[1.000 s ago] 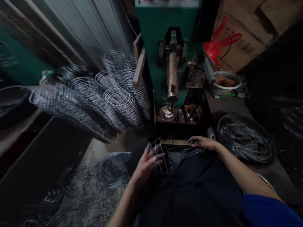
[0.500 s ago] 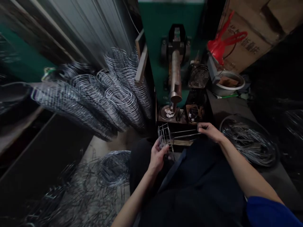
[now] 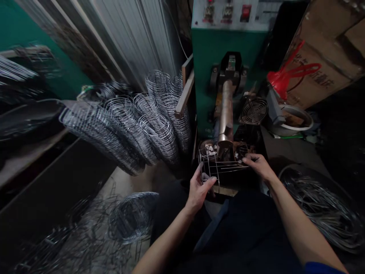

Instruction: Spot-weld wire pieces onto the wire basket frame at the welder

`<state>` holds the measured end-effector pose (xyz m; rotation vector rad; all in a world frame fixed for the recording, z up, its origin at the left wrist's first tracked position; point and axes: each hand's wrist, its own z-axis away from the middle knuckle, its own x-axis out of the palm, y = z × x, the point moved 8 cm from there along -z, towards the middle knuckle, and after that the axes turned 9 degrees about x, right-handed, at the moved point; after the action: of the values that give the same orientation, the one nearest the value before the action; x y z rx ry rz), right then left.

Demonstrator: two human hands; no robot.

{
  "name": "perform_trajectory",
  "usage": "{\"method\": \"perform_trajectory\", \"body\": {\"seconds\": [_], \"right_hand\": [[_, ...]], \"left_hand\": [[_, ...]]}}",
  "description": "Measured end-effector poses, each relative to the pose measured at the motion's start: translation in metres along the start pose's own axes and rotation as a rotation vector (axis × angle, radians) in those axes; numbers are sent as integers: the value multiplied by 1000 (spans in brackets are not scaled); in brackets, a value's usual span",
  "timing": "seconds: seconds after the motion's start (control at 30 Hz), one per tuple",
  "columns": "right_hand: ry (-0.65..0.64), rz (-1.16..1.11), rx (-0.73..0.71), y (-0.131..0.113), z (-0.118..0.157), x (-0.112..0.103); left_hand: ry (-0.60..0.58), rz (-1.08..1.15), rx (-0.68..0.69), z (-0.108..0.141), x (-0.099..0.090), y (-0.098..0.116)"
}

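Just below a spot welder's metal arm (image 3: 226,110), my left hand (image 3: 198,192) is closed around the left end of a small wire basket (image 3: 209,167), its thumb across the lower bars. Thin straight wires (image 3: 229,164) run from the basket to the right. Their far ends are pinched between the thumb and fingers of my right hand (image 3: 259,166). Behind the basket sits a round dish (image 3: 205,144) holding pale scraps. Whether the wires are joined to the basket cannot be made out.
Stacks of wire rings (image 3: 158,135) stand at left beside a wooden bar (image 3: 184,93). A bundle of wire pieces (image 3: 319,205) lies in a container at right. A metal bowl (image 3: 306,121) and red plastic item (image 3: 281,82) are behind it. Loose wire covers the floor (image 3: 94,228).
My view has tilted up, bringing the machine's control panel into sight. Both hands have carried the wire basket and wires closer to the metal arm, keeping the same grip.
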<state>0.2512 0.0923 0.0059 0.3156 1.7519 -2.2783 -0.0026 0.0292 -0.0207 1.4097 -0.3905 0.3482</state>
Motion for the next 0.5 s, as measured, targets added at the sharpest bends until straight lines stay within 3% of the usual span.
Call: {"method": "perform_trajectory", "body": {"seconds": [0.5], "right_hand": [[64, -11, 44, 13, -15, -17]], "left_hand": [[-57, -3, 2, -14, 12, -1]]}}
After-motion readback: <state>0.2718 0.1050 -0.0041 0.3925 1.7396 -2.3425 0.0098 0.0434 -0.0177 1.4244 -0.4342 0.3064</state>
